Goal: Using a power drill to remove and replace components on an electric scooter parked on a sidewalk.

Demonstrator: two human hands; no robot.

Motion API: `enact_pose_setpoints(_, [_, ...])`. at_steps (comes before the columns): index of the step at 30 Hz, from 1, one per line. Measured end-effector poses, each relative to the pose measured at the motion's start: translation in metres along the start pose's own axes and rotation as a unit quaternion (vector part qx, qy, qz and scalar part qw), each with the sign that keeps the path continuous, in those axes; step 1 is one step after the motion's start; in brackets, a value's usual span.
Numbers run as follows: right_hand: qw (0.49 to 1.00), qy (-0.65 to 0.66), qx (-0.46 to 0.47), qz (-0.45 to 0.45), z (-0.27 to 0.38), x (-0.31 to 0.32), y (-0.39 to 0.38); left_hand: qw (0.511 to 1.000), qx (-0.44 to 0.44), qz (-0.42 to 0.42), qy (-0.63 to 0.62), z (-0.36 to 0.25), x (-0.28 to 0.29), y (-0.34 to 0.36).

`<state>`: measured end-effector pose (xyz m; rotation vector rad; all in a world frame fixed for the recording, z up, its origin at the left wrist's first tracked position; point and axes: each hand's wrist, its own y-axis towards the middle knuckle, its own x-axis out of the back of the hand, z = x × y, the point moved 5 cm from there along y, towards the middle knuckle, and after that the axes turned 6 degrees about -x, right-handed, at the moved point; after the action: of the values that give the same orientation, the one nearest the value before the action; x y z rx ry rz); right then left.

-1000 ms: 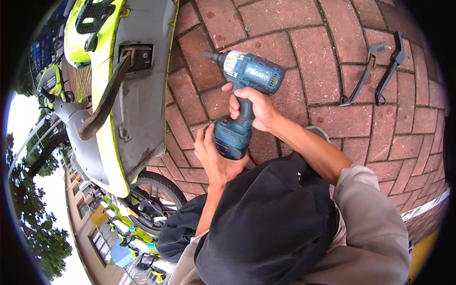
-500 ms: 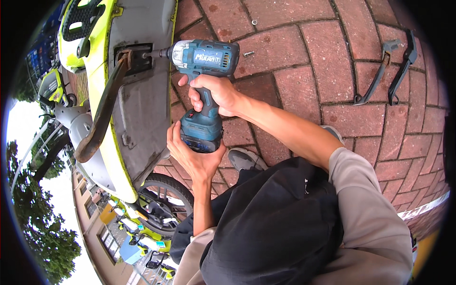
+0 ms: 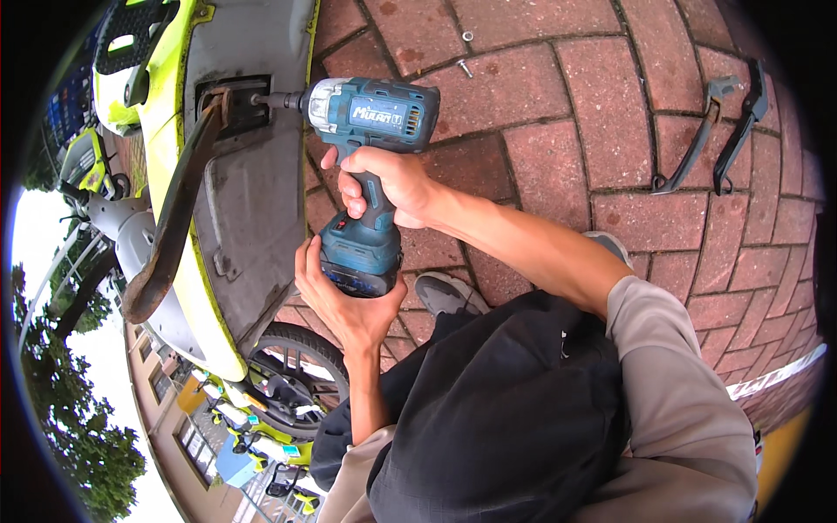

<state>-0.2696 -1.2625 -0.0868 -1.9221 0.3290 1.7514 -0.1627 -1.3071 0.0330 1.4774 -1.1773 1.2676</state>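
My right hand [image 3: 384, 181] grips the handle of a teal impact driver [image 3: 366, 113], held sideways with its socket [image 3: 283, 100] reaching left to a bolt in a black bracket [image 3: 235, 126] on the grey underside of a yellow-green scooter [image 3: 244, 200]. A rusty curved metal bar [image 3: 170, 240] rises from that bracket and crosses the body; whether the socket fully seats on the bolt I cannot tell. My left hand [image 3: 349, 296] cups the driver's battery base [image 3: 357, 257] from below, fingers wrapped round it.
A loose bolt [image 3: 464, 68] and nut [image 3: 467, 37] lie on the brick paving [image 3: 584, 122]. Two metal stand pieces [image 3: 737, 122] lie at the right. My shoe [image 3: 449, 292] is below the driver, near the scooter's wheel [image 3: 296, 375]. More scooters [image 3: 253, 436] line up behind, before a building.
The driver, in both my hands, has moved left and slightly up from over the paving to the bracket. The loose bolt on the bricks has come into sight from behind it.
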Motion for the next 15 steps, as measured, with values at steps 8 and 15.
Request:
enact_pose_setpoints(8, [0.984,0.173,-0.05,-0.005,-0.002,-0.031,-0.008,0.991,0.032,0.108,0.071,-0.032,0.065,0.034])
enact_pose_setpoints(15, [0.987,0.156,-0.04,-0.028,-0.003,-0.033,-0.003,0.994,0.037,0.096,0.048,-0.022,0.062,0.031])
